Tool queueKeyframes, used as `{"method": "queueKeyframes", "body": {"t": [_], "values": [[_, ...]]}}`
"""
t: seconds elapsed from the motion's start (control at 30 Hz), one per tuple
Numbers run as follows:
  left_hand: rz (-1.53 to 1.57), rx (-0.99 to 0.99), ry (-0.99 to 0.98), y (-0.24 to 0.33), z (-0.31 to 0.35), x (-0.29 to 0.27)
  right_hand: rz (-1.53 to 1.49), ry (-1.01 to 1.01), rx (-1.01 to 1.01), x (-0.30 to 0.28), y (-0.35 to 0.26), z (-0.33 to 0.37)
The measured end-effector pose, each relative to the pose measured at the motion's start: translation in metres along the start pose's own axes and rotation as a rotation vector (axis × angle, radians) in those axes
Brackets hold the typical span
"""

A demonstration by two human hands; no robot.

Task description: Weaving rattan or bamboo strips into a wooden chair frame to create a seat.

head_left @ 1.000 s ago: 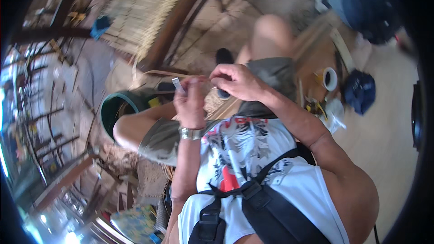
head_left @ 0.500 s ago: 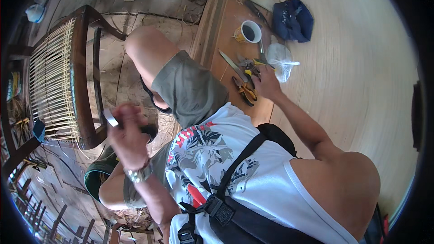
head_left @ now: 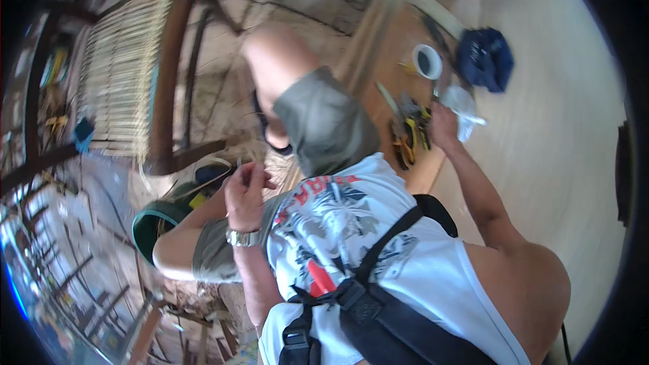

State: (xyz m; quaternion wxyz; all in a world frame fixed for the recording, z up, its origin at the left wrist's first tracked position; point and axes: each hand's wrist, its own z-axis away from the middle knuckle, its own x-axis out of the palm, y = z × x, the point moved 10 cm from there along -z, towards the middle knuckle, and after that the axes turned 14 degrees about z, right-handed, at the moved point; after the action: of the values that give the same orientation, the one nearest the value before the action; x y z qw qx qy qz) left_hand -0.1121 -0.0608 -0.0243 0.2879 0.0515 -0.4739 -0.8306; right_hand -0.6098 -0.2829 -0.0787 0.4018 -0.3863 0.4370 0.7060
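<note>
My left hand (head_left: 245, 192), with a metal watch (head_left: 243, 237) at its wrist, is raised over my left thigh. Its fingers are curled in; a thin tip shows above them, too blurred to name. Off to my right, my right hand (head_left: 444, 127) is over the wooden board, fingers closed at the near end of a slim metal tool (head_left: 436, 93). Beside it lie yellow-and-black hand tools (head_left: 424, 126), orange-handled pliers (head_left: 404, 149) and a knife (head_left: 389, 100). A clear plastic bag (head_left: 462, 109) rests against the hand's far side.
A cup with dark liquid (head_left: 427, 62) and a dark blue cloth cap (head_left: 485, 59) stand beyond the tools. On the left is a wooden chair frame (head_left: 164, 74) strung with cane strands (head_left: 122, 81). A green bucket (head_left: 150, 233) sits by my left leg.
My view has shifted, moving the scene rightward. My right hand has left the yellow-handled tools for the slim metal tool. The left hand has drawn back from the chair; its pale strip is no longer visible.
</note>
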Motion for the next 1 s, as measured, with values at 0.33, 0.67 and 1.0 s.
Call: {"method": "queueKeyframes", "body": {"t": [0.33,0.67,1.0], "values": [[0.09,0.051,0.017,0.007,0.017,-0.017,-1.067,-0.62,-0.044,-0.093,-0.05,0.037],[0.14,0.18,0.105,0.048,0.046,-0.032,-1.615,-1.495,-0.849,-0.26,-0.272,0.101],[0.098,0.164,0.137,0.05,0.063,-0.038,-1.169,-1.639,-0.909,-0.236,-0.383,0.087]]}}
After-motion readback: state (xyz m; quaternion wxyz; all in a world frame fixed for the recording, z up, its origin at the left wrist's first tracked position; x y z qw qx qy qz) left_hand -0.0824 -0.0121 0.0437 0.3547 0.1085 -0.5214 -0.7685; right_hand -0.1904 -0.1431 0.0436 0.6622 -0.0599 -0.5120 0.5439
